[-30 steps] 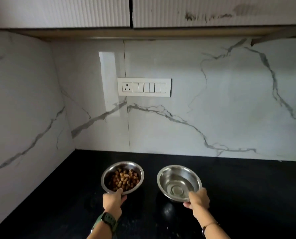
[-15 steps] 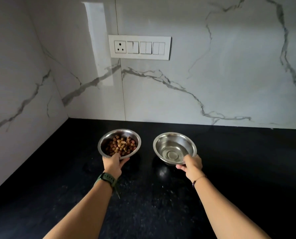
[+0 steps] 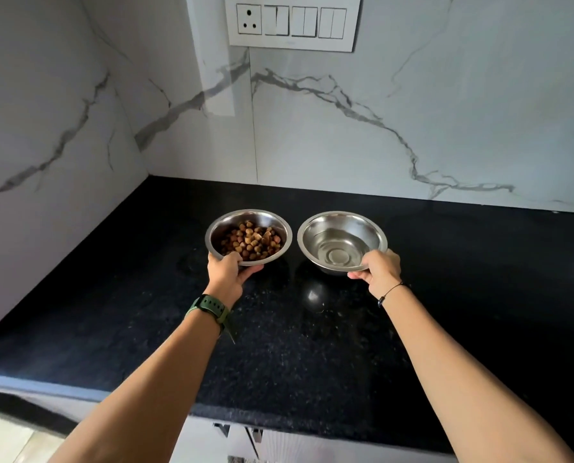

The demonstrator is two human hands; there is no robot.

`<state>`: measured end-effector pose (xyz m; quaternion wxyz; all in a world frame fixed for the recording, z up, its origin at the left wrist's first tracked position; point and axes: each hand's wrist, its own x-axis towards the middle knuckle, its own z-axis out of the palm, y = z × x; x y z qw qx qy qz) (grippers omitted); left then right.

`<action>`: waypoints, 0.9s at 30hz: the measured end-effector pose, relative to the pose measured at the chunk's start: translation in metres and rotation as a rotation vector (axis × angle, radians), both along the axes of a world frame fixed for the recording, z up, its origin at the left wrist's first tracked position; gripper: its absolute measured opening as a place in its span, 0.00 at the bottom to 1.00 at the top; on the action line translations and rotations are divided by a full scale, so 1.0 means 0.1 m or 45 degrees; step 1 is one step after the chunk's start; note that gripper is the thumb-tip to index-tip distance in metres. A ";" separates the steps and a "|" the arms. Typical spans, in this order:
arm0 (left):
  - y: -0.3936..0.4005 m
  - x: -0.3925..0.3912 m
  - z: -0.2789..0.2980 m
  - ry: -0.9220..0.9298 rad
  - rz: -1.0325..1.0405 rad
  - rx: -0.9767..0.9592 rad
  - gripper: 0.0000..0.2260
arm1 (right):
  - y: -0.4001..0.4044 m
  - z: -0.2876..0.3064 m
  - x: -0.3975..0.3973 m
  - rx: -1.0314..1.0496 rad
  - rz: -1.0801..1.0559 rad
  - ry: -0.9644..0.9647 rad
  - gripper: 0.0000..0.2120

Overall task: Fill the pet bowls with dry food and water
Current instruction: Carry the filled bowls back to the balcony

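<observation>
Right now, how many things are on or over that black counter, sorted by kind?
Steel bowls: 2, one with dry food, one with water
Hands: 2, left hand gripping the food bowl, right hand gripping the water bowl
Wrist items: 2, green watch, black bracelet
Total: 6

Silver bowls point(image 3: 342, 242), brown kibble point(image 3: 250, 240), speckled black counter point(image 3: 312, 345), grey-veined white wall point(image 3: 379, 128)

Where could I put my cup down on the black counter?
The counter is bare right of the water bowl, and bare left of the food bowl toward the side wall. It is crowded between the bowls, and the left hand and right hand grip their near rims.
</observation>
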<state>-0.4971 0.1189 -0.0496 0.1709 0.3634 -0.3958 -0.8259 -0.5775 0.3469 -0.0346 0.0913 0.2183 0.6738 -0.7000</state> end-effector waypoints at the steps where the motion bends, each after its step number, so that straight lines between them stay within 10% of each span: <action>1: 0.00 0.06 0.01 0.006 0.016 0.011 0.25 | -0.01 0.02 0.02 -0.016 0.024 0.009 0.22; 27: -0.80 3.63 -0.03 0.048 0.930 -0.259 0.25 | -2.10 0.33 1.83 -0.161 1.274 0.026 0.11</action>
